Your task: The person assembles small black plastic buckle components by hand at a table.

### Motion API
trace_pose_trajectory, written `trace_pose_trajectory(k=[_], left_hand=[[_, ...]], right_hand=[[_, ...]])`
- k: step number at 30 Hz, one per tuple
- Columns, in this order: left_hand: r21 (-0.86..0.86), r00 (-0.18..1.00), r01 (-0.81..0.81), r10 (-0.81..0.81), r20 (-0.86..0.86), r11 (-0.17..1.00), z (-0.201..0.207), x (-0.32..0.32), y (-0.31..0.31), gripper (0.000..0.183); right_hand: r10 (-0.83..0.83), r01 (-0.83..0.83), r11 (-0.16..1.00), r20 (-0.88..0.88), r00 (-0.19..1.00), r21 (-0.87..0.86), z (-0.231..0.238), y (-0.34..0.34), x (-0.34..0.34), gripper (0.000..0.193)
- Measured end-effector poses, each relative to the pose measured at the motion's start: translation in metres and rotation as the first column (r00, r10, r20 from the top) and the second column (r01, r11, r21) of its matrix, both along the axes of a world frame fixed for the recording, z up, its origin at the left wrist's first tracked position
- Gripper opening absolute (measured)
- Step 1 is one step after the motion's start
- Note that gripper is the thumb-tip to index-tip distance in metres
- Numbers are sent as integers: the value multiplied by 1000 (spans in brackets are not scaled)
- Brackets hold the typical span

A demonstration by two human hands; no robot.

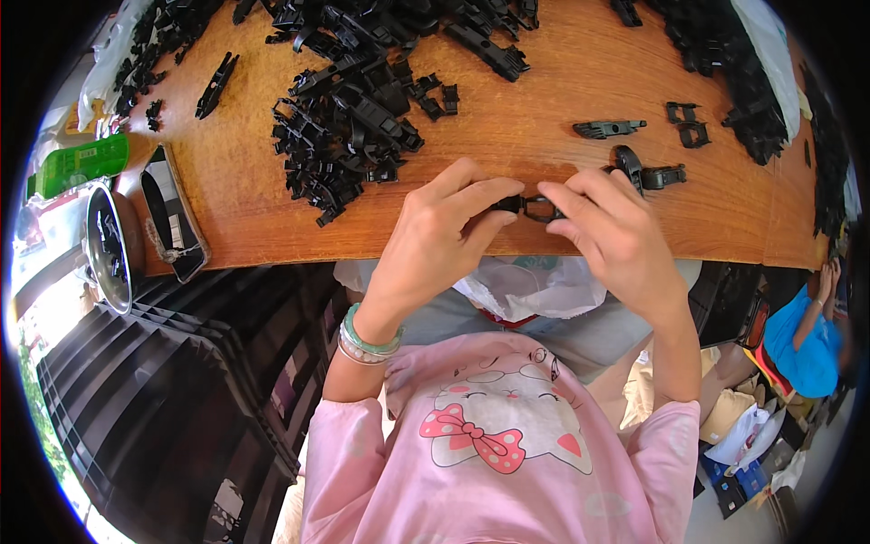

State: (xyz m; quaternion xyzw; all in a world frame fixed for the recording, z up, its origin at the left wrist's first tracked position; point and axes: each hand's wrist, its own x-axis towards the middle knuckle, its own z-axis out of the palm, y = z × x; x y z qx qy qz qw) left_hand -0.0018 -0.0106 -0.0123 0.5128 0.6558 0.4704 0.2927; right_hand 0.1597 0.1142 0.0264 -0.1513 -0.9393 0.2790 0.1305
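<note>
Just over the table's near edge, my left hand [444, 222] pinches one end of a small black plastic clip part [510, 204] between thumb and fingers. The other end, a looped frame shape [541, 209], is closed in the fingertips of my right hand [616, 231]. Whether this is one piece or two joined ones I cannot tell, as fingers cover much of it. Right behind my right hand lies a black part with a curved lever [627, 163]. A large heap of similar black plastic parts [362, 118] spreads beyond my left hand.
On the brown wooden table [535, 100] lie a long black part [609, 129] and a frame-shaped one [689, 124]. More parts pile up at the far right [716, 54]. At the left are a phone [172, 213], a metal bowl [111, 245] and a green bottle [82, 166]. Black crates [163, 390] stand below.
</note>
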Motion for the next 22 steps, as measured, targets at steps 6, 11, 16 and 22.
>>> trace_pose_trajectory(k=[6, 11, 16, 22], left_hand=[[-16, 1000, 14, -14, 27, 1000, -1, -2, -1, 22], [-12, 999, 15, -15, 39, 1000, 1, -2, 1, 23], [-16, 999, 23, -22, 42, 1000, 0, -3, 2, 23], [9, 998, 42, -42, 40, 999, -4, -6, 2, 23]], right_hand=[[-14, 14, 999, 16, 1000, 34, 8, 0, 1, 37], [12, -14, 999, -41, 999, -41, 6, 0, -1, 39], [19, -19, 1000, -14, 1000, -14, 6, 1, -3, 37], [105, -105, 994, 201, 974, -10, 20, 5, -9, 34]])
